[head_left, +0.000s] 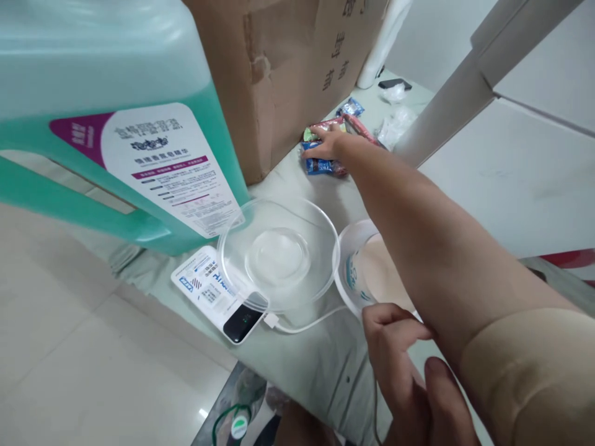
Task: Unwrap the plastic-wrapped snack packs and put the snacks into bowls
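My right hand (328, 145) reaches across to a small pile of snack packets (318, 165) in blue, red and green wrappers. Its fingers are spread over the wrappers, with no packet visibly lifted. Lower down, my left hand (404, 371) is beside the near rim of a white bowl (346, 272). The left fingers are loosely bent, and a gap shows between index finger and thumb. Inside that bowl is a pale beige round thing (383, 272) with teal print on its side, partly hidden by my right forearm. A clear plastic bowl (320, 272) stands to the left.
A white power bank (199, 279) lies partly under the clear bowl, with a white cable (307, 327) plugged in. A large jug of green liquid (204, 124) and a cardboard box (279, 80) rise behind. Crumpled clear wrap (395, 124) and a black object (395, 83) lie far right.
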`<move>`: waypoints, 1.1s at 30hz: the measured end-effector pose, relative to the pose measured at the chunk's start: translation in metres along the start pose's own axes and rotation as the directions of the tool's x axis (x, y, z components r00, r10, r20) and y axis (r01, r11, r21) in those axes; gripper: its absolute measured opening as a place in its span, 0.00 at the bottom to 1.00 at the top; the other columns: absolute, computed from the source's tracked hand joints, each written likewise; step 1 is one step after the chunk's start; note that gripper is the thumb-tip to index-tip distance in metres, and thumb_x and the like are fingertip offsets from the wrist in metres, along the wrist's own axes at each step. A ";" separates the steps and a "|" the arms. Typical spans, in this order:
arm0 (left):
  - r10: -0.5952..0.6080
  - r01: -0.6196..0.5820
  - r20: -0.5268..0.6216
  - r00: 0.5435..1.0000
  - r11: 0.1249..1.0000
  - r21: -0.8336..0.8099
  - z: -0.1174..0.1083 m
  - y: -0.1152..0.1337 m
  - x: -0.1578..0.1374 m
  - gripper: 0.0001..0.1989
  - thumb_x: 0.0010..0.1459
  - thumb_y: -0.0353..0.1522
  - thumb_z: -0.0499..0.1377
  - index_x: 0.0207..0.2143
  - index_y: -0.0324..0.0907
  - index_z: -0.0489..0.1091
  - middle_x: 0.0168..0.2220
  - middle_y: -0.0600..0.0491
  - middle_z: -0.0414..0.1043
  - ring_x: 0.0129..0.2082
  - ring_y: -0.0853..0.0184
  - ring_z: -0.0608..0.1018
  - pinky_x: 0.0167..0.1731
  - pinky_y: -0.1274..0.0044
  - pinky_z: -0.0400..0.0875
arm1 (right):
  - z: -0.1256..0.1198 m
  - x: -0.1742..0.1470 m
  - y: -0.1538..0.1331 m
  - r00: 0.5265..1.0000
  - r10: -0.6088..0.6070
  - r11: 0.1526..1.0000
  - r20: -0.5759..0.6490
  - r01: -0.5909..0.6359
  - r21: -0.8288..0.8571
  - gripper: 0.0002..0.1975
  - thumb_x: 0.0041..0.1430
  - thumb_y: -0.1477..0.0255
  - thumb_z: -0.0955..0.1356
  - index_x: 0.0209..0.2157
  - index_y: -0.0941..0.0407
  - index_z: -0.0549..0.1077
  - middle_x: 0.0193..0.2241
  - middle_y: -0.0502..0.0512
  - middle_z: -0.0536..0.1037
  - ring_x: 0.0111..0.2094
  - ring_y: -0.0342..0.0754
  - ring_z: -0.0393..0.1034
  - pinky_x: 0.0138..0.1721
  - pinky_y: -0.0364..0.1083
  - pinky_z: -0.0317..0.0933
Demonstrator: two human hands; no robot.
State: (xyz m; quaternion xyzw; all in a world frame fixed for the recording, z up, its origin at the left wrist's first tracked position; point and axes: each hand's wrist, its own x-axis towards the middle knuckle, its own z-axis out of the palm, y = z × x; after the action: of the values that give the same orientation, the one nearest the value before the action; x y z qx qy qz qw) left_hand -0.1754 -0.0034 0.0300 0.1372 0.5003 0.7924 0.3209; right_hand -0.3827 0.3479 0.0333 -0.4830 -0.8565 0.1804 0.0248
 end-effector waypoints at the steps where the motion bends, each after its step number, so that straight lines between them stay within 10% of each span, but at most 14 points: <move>1: -0.006 0.006 -0.001 1.000 1.000 -0.012 0.000 0.001 0.001 0.07 0.65 0.35 0.54 0.40 0.49 0.72 0.39 0.46 0.70 0.40 0.55 0.72 0.44 0.62 0.70 | 0.000 -0.001 0.000 1.000 0.004 0.999 0.024 -0.003 -0.045 0.40 0.57 0.61 0.74 0.69 0.55 0.62 0.72 0.69 0.53 0.68 0.75 0.54 0.63 0.72 0.54; 12: 0.103 -0.102 0.003 0.995 0.993 -0.052 0.003 -0.001 -0.003 0.06 0.66 0.32 0.53 0.40 0.45 0.70 0.40 0.48 0.67 0.41 0.60 0.70 0.46 0.66 0.69 | -0.004 -0.090 0.049 0.918 -0.322 0.901 0.230 0.372 -0.224 0.45 0.50 0.59 0.74 0.69 0.47 0.61 0.68 0.62 0.59 0.60 0.66 0.69 0.62 0.62 0.63; 17: 0.130 -0.133 -0.031 0.991 0.987 -0.089 0.011 -0.005 -0.011 0.04 0.65 0.32 0.54 0.37 0.44 0.67 0.39 0.49 0.65 0.38 0.63 0.70 0.41 0.71 0.67 | -0.012 -0.116 0.036 0.955 -0.169 0.906 0.243 0.248 -0.343 0.62 0.44 0.55 0.79 0.74 0.49 0.47 0.68 0.71 0.58 0.58 0.73 0.71 0.56 0.67 0.65; 22: 0.051 -0.045 0.119 0.992 0.998 -0.051 0.020 0.000 -0.020 0.05 0.63 0.29 0.55 0.32 0.43 0.65 0.31 0.52 0.64 0.32 0.67 0.68 0.34 0.74 0.65 | -0.016 -0.105 -0.001 0.935 -0.032 0.858 0.354 0.207 -0.470 0.54 0.43 0.58 0.81 0.70 0.51 0.60 0.65 0.71 0.67 0.61 0.77 0.68 0.55 0.71 0.63; 28: -0.081 0.080 0.178 0.981 0.997 0.014 0.026 0.005 -0.027 0.09 0.60 0.31 0.58 0.27 0.43 0.62 0.25 0.53 0.64 0.29 0.66 0.68 0.30 0.74 0.62 | -0.009 -0.109 -0.005 0.963 0.016 0.889 0.270 0.109 -0.445 0.31 0.66 0.52 0.64 0.57 0.65 0.67 0.54 0.63 0.76 0.56 0.62 0.74 0.52 0.59 0.64; 33: -0.159 0.155 0.170 0.973 0.987 0.036 0.030 0.003 -0.034 0.09 0.59 0.31 0.57 0.26 0.44 0.63 0.24 0.53 0.64 0.28 0.66 0.67 0.29 0.74 0.62 | -0.006 -0.112 0.001 0.959 -0.007 0.872 0.284 0.145 -0.468 0.35 0.54 0.57 0.75 0.57 0.63 0.68 0.52 0.65 0.77 0.56 0.69 0.74 0.50 0.64 0.64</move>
State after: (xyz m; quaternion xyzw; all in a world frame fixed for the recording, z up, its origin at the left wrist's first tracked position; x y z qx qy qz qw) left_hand -0.1344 -0.0056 0.0496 0.1688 0.4887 0.7441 0.4231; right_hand -0.3209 0.2564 0.0535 -0.4098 -0.8879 0.0243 -0.2078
